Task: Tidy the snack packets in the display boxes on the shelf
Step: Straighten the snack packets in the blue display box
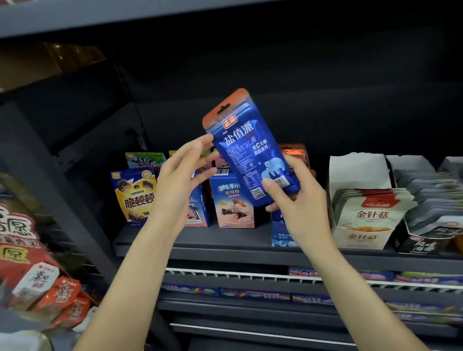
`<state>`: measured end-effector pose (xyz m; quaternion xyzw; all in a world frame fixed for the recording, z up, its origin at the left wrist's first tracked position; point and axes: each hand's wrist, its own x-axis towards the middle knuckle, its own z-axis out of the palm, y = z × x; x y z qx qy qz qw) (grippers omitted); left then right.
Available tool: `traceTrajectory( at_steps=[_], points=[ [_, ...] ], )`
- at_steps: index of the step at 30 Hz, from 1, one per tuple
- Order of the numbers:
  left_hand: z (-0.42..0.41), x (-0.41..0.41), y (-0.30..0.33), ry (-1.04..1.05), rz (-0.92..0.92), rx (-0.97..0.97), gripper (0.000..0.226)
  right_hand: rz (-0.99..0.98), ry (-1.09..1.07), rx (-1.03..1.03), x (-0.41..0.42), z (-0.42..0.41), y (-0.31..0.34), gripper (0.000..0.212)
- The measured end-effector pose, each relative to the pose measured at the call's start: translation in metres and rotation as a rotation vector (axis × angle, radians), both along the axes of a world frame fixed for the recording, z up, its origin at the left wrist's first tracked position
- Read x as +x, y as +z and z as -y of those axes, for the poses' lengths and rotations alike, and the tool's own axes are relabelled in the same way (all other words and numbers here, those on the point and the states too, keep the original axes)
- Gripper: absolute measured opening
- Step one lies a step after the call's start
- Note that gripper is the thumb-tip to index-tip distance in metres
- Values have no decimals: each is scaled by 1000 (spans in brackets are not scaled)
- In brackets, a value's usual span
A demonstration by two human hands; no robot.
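Overhead, right hand [297, 197] grips packet [250, 151].

Light falls from the front and above, leaving the back of the dark grey metal shelf [202, 236] in deep shadow. The glossy blue foil packet with an orange top [246, 145] catches soft glare. Wide-angle bending curves the edges, and the red snack bags at far left [6, 231] are smeared with blur.

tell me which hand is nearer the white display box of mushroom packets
Right. The right hand, gripping the blue packet, sits just left of the white display box; the left hand is farther left, beyond the packet.
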<state>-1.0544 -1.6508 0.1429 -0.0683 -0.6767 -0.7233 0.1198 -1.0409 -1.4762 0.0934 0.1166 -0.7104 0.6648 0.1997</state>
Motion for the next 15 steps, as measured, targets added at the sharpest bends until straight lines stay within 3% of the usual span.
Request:
traceTrajectory(
  at_steps=[4,6,9,11,15],
  points=[
    [3,5,1,-132,72,135,49,-553,-311,623,2,-5,-25,43],
    [7,8,0,-134,72,106,40,-643,-370,808,4,-4,-36,65],
    [15,8,-4,-32,48,-98,32,-656,-321,865,6,-6,-42,75],
    [17,6,-6,36,2,-133,29,-604,-302,916,5,-10,-44,70],
    [9,-7,0,107,-159,-195,23,-374,-478,1017,1,-29,-52,56]
  ],
)
